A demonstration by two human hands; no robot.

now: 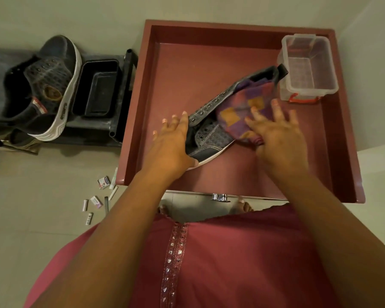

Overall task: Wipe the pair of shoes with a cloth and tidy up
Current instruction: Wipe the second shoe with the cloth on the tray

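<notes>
Head view: dark grey high-top shoe (211, 132) lies mid-tray; left hand (172, 138) spread flat steadies it, right hand (276, 134) presses purple-orange checked cloth (245, 110) with straight fingers, wiping; next, probably the second shoe (45, 85) at 9 o'clock

Both bare forearms reach forward from the bottom of the view, converging slightly. Left hand (172, 138): palm down, fingers (165, 121) extended and a bit spread, thumb tucked low on the inner side, hand laid flat on what's under it. Right hand (276, 132): palm down too, fingers straight and fanned, pressing flat. Wrists roughly level, hands near each other but apart. Neither hand is curled around anything.
</notes>
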